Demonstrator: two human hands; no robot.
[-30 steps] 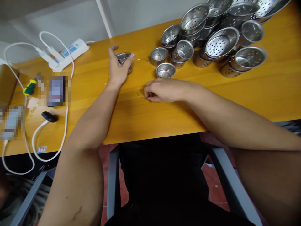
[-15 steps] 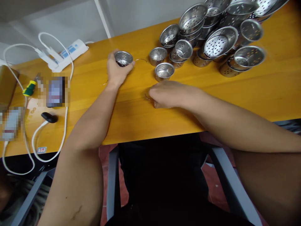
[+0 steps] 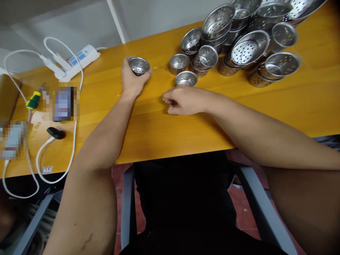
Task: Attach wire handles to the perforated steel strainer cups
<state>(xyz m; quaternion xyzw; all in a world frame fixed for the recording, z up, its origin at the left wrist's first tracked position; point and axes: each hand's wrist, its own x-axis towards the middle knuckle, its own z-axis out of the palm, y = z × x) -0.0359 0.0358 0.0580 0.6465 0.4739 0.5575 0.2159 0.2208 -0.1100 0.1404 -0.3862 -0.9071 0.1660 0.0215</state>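
My left hand [image 3: 132, 79] is wrapped round a small perforated steel cup [image 3: 139, 66], tilted so its open mouth faces me, just above the yellow wooden table [image 3: 159, 127]. My right hand [image 3: 183, 100] rests on the table in front of me, fingers curled in a pinch on a thin wire ring [image 3: 165, 100] that shows at its fingertips. Another small steel cup [image 3: 186, 78] stands just beyond my right hand. A second thin wire loop [image 3: 159, 68] lies on the table right of the held cup.
A pile of several perforated steel cups and strainer bowls [image 3: 247, 39] fills the far right. At the left lie a white power strip [image 3: 79, 58] with cables, a green-handled screwdriver [image 3: 33, 100], a black oval object [image 3: 55, 132] and blurred items. The table's near edge is close to my body.
My left hand closed on the small cup and tipped it up toward me. My right hand slid slightly back and forth on the table, still pinching at the wire ring.
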